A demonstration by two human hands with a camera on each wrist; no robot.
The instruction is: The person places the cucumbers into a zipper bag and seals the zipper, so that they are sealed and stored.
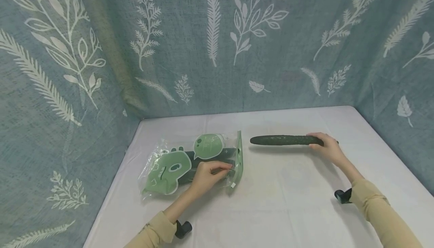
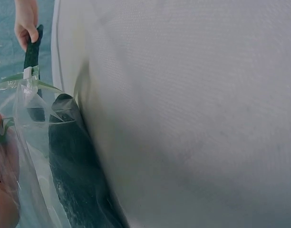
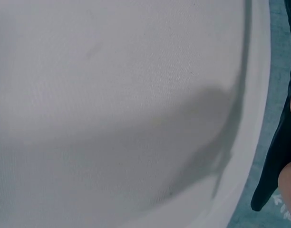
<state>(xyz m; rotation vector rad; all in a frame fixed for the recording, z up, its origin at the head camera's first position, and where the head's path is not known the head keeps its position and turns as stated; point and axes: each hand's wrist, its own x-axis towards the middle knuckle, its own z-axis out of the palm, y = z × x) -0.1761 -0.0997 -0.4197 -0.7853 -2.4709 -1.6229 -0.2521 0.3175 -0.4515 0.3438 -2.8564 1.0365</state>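
Observation:
A clear plastic zip bag [image 1: 169, 170] with a green dinosaur print lies on the left of the table. Dark green cucumbers [image 2: 76, 171] show through its film. My left hand [image 1: 207, 176] pinches the film close to the bag's green zip edge [image 1: 239, 157], which faces right. Further right, my right hand [image 1: 327, 148] grips a long cucumber [image 1: 281, 140] near its right end. This cucumber points left toward the bag, apart from it and slightly above the table. In the right wrist view, the cucumber's tapered end [image 3: 266, 190] sticks out past the fingers.
A white cloth covers the table [image 1: 288, 202]. Blue-green curtains [image 1: 271, 82] with white leaf prints stand behind it and at both sides. Small black wrist cameras [image 1: 183, 229] sit at both cuffs.

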